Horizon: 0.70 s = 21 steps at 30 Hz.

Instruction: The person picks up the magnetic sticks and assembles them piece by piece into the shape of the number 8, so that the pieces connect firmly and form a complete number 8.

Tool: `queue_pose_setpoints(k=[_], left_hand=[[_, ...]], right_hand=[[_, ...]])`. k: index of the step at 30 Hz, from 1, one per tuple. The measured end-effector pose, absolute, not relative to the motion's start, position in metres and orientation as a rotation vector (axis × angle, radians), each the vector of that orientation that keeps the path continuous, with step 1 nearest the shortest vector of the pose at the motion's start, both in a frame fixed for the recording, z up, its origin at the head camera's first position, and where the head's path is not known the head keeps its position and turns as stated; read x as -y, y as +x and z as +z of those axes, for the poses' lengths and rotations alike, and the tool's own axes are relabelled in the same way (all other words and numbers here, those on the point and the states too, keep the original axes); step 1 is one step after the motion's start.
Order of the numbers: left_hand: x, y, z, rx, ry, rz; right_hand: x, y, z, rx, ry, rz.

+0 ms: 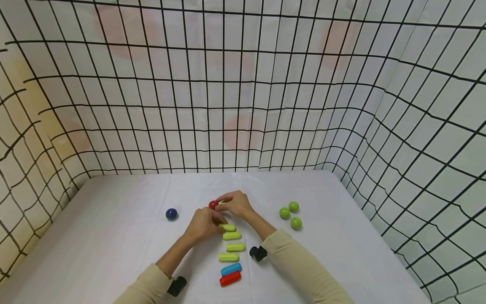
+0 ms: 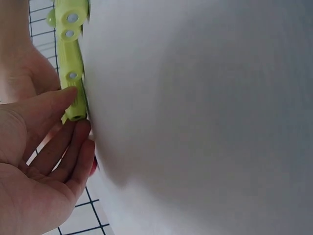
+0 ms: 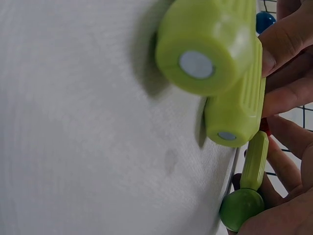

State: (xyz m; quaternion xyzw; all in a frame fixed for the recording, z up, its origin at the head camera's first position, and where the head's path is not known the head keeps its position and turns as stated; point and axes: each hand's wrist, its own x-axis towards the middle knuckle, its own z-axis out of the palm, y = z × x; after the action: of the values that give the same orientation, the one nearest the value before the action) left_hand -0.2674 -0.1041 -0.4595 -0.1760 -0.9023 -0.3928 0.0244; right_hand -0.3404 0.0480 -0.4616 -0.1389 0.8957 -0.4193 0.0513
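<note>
My left hand (image 1: 205,226) pinches the end of a yellow-green magnetic stick (image 1: 229,228) low over the white cloth; thumb and fingertips show on that stick (image 2: 76,103) in the left wrist view. Just beyond, my right hand (image 1: 236,204) holds another yellow-green stick (image 3: 255,161) with a green ball (image 3: 242,209) at its near end. A red ball (image 1: 213,204) sits at that stick's far end, by the right fingertips. Part of the held stick is hidden by the fingers. Several more yellow-green sticks (image 1: 235,247) lie in a column toward me.
A blue stick (image 1: 231,269) and a red stick (image 1: 230,278) lie at the column's near end. A dark blue ball (image 1: 171,214) sits at left, three green balls (image 1: 296,223) at right. Black netting (image 1: 224,107) rises around the white table (image 1: 125,236).
</note>
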Motion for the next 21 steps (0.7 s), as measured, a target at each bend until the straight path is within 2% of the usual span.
queue_pose_setpoints(k=[21], left_hand=[[0.138, -0.267, -0.441, 2.894, -0.359, -1.194]], right_hand=[[-0.048, -0.340, -0.461, -2.730, -0.431, -1.266]])
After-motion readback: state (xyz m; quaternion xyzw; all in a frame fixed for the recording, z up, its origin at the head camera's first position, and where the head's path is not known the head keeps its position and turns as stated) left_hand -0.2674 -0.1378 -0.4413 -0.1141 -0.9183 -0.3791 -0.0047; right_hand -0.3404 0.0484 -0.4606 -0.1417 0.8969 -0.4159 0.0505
